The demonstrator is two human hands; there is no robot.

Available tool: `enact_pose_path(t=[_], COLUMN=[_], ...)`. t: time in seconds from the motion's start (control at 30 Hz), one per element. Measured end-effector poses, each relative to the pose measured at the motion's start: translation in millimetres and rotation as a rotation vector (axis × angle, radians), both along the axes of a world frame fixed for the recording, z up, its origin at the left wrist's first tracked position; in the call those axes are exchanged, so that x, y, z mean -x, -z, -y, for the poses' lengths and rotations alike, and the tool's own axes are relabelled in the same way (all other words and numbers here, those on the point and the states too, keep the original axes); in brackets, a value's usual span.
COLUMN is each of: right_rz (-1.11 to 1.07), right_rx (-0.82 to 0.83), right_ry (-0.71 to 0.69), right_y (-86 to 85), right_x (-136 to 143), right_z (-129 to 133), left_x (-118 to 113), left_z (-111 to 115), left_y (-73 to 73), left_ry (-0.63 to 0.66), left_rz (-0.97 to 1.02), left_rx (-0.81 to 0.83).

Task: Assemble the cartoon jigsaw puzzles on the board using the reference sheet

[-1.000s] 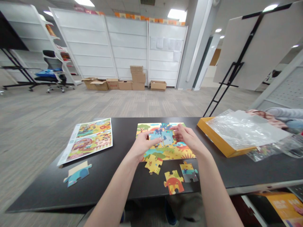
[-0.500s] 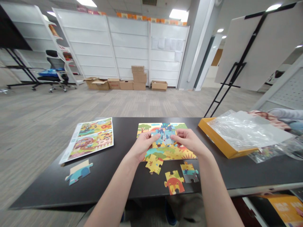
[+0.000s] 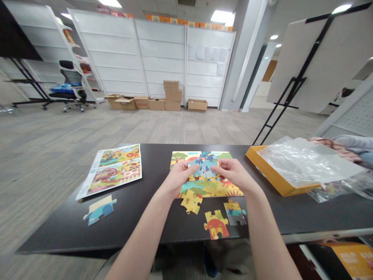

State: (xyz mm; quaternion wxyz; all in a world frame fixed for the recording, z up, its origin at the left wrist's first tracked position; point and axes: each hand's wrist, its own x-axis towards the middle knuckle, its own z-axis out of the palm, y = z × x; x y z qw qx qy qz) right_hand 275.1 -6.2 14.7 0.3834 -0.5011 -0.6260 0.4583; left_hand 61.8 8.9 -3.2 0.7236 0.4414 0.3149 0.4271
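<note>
Mid-frame, my left hand (image 3: 176, 178) and right hand (image 3: 234, 175) pinch the blue puzzle pieces (image 3: 204, 168) above the picture board (image 3: 210, 188); light, stiffish card, I'd say, bendable at the tabs, so edges it is!

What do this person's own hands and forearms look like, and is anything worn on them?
The left hand and right hand are both bare, with no gloves and no rings that I can make out. The left forearm and right forearm show no sleeve, watch, bracelet or clear marking. The upper arms are out of view.
</note>
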Motion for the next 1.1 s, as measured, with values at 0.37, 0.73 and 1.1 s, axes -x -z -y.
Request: enact_pose_path(t=[0.37, 0.73, 1.1], right_rz=[-0.034, -0.035, -0.066], right_rx=[-0.006, 0.004, -0.038], right_ry=[0.022, 0.003, 0.020], right_y=[2.2, -3.1, -2.1], right_x=[-0.8, 1.6, 0.0], right_z=[-0.2, 2.3, 1.8], left_x=[1.7, -1.3, -2.1], left_z=[-1.0, -4.8, -0.8], left_y=[-0.4, 8.7, 0.5], left_ry=[-0.010, -0.018, -0.049], left_rz=[-0.061, 0.051, 0.021], left_rx=[-0.057, -0.069, -0.065])
